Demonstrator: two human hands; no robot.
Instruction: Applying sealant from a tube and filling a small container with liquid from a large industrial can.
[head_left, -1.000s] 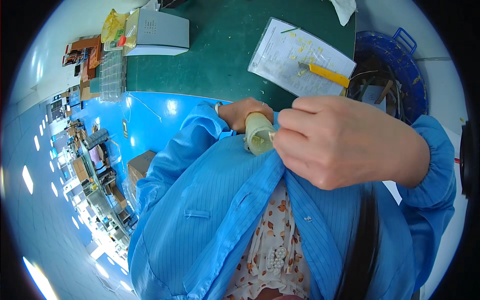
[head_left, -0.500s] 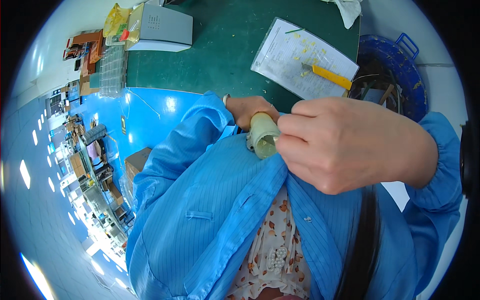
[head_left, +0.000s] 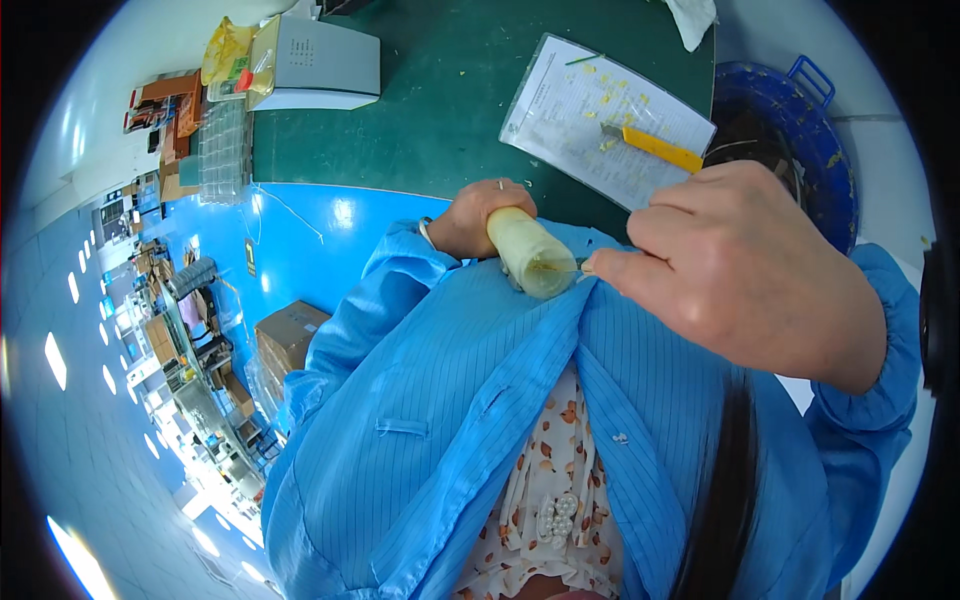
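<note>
Left hand [head_left: 478,218] fingers wrapped around pale cylinder [head_left: 530,252], held at chest over blue coat. Right hand [head_left: 745,275] fingers pinched together at its end face. Green desk [head_left: 440,110] beyond.

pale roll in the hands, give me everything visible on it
The pale yellow roll is a short, smooth cylinder, plastic or tape-like by its look. It points toward the camera, tilted, flat end face showing. The left hand wraps its far end; the right hand pinches at the rim of the near face. It hangs above the blue smock.
</note>
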